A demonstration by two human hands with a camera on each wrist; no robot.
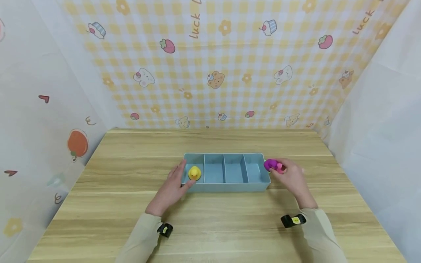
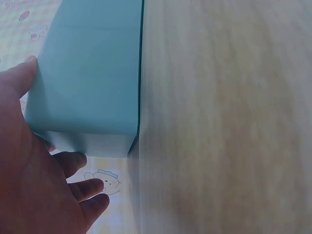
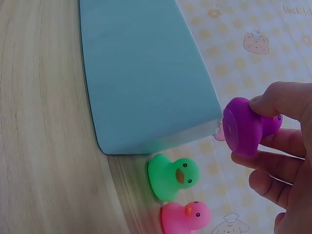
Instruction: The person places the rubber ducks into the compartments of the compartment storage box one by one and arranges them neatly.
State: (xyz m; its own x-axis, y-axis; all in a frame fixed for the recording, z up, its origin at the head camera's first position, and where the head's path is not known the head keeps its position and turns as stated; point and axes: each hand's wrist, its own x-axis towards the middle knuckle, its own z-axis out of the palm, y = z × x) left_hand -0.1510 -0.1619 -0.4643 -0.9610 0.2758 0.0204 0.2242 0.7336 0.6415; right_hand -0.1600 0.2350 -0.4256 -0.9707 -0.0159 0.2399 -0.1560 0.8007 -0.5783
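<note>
My right hand point(image 1: 292, 178) pinches a purple rubber duck point(image 3: 244, 127) between thumb and fingers, level with the right end of a blue divided box point(image 1: 227, 187). A yellow rubber duck point(image 1: 194, 173) sits in the box's leftmost compartment. At that left end, my left hand point(image 1: 170, 188) rests against the box, its thumb by the front rim and its fingers along the end wall. In the right wrist view a green duck point(image 3: 173, 176) and a pink duck point(image 3: 185, 218) stand on the table beside the box's right end; from the head they are mostly hidden by the right hand.
The box stands on a wood-grain table point(image 1: 217, 223). A yellow checked cloth point(image 1: 210, 54) hangs behind it, with pale cloths at the left and right sides. Each wrist wears a small black camera, one on the left point(image 1: 165, 229) and one on the right point(image 1: 292, 220).
</note>
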